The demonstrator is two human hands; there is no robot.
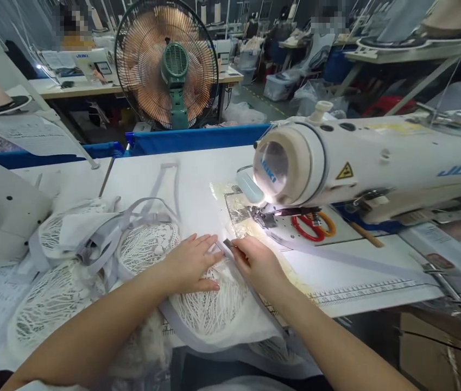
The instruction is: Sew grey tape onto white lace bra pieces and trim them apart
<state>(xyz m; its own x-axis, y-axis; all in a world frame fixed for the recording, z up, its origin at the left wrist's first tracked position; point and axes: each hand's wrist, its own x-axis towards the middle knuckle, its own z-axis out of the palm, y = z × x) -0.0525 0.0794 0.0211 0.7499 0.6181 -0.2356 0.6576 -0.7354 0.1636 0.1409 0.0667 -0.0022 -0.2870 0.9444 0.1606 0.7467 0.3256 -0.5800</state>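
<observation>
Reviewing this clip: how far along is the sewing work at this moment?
Looks done: a pile of lace pieces with grey straps lies at the left. In hand: the left hand flattens a lace piece while the right hand pinches its grey strap. Left: the strap is not yet under the presser foot.

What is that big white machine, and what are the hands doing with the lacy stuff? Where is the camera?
The camera sits on the person's head, so you look down at their own two arms. The big white thing is a sewing machine; its needle end shines a light onto the table. The left hand lies flat on a piece of white lace. The right hand pinches a grey strap at the lace's edge, just in front of the needle. More lace pieces with straps are piled on the left. Red-handled scissors lie under the machine's arm. Behind the table stands a fan, with more work tables beyond.
</observation>
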